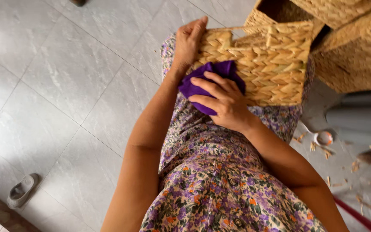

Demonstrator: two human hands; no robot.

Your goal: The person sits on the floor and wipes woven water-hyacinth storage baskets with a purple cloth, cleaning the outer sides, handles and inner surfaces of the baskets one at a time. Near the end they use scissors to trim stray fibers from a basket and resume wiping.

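Down on the pale grey tiled floor (65, 86) at far left lay a grey sandal (21, 190). Further right, our left hand (188, 43) gripped the edge of a square woven straw basket (271, 68) resting on our lap, fingers together and curled over its rim. Just below, our right hand (222, 103) pressed a crumpled purple cloth (213, 75) against the basket's side, fingers slightly spread over it. More woven straw baskets (353, 47) were stacked at right, with white-handled scissors (320, 137) on the floor below them.
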